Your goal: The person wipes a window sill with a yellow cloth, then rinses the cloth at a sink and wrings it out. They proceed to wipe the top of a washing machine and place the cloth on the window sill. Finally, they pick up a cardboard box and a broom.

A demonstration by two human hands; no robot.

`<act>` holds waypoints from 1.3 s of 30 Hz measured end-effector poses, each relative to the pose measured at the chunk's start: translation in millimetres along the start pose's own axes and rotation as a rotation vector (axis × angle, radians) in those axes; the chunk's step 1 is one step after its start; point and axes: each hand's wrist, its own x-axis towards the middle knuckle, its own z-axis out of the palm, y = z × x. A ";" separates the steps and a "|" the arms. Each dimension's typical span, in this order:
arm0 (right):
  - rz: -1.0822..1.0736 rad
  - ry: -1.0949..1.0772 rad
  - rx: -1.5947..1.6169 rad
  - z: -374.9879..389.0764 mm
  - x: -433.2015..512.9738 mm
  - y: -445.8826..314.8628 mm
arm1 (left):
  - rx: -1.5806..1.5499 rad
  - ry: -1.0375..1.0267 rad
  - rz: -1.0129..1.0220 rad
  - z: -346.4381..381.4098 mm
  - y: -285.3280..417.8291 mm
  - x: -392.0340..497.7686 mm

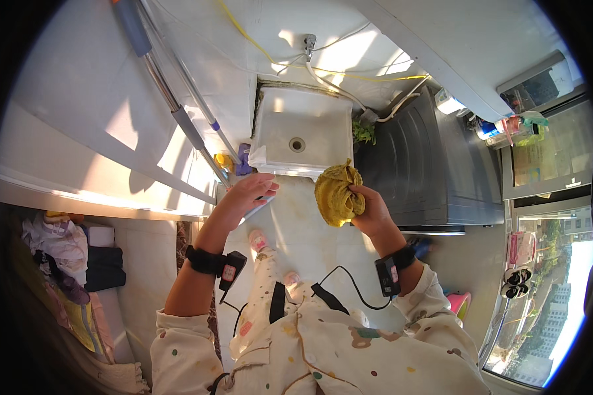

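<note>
A crumpled yellow cloth point(338, 195) hangs from my right hand point(374, 211), pinched between the thumb and the fingers. It is held just in front of the near right corner of a white utility sink point(304, 126). My left hand point(251, 193) holds nothing, its fingers slightly apart, in front of the sink's near left corner. A round drain point(297, 144) shows in the sink's bare basin. On the near left corner of the rim lies a small white item point(258, 156), too unclear to name.
A dark grey front-loading washing machine point(405, 163) stands right of the sink. Metal poles point(178, 111) lean at the left wall. A wall tap point(310, 44) feeds a white hose point(333, 86). Clothes point(62, 247) lie at the far left. Black-and-white shoes point(517, 283) stand by the window.
</note>
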 end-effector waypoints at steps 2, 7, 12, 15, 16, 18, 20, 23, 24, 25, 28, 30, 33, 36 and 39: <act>0.033 -0.015 -0.003 7.3 22.3 -0.8 | -0.010 -0.008 -0.039 -4.8 -3.7 17.4; 0.067 -0.038 0.052 22.0 69.5 -2.3 | -0.048 -0.032 -0.090 -6.9 -6.1 56.6; 0.079 -0.013 0.050 23.4 107.8 2.6 | -0.169 -0.108 -0.130 -10.5 -13.3 91.1; -0.005 -0.029 -0.158 14.9 138.7 7.1 | -0.265 -0.085 -0.124 -17.6 -26.4 114.3; 0.132 -0.008 0.055 11.5 152.8 4.2 | -0.314 -0.070 -0.134 -21.8 -31.7 123.1; 0.123 0.006 0.033 1.1 177.0 3.5 | -0.391 -0.038 -0.125 -30.9 -44.1 142.4; 0.071 -0.051 -0.077 -10.0 199.3 5.1 | -0.436 0.012 -0.126 -39.5 -56.6 164.0; 0.039 -0.056 -0.188 -28.7 232.5 -0.7 | -0.491 0.047 -0.130 -44.7 -76.2 199.5; 0.057 -0.005 -0.197 -35.6 244.3 -4.2 | -0.574 0.033 -0.079 -45.4 -82.5 212.2; 0.096 0.025 -0.174 -41.6 255.4 -7.4 | -0.602 0.035 -0.089 -43.9 -87.4 224.7; 0.136 0.082 -0.228 -55.0 285.7 -22.1 | -0.723 0.039 -0.042 -42.3 -93.0 264.5; 0.137 0.109 -0.299 -60.2 299.9 -33.2 | -0.763 0.077 -0.028 -42.8 -93.9 281.9; 0.186 0.067 -0.406 -62.9 323.4 -53.3 | -0.816 0.115 -0.002 -44.5 -94.7 310.0; 0.282 0.006 -0.513 -60.5 340.4 -71.7 | -0.816 0.157 0.014 -46.1 -98.8 326.9; 0.371 0.051 -0.795 -54.9 350.7 -89.4 | -0.834 0.170 0.017 -52.4 -102.8 333.9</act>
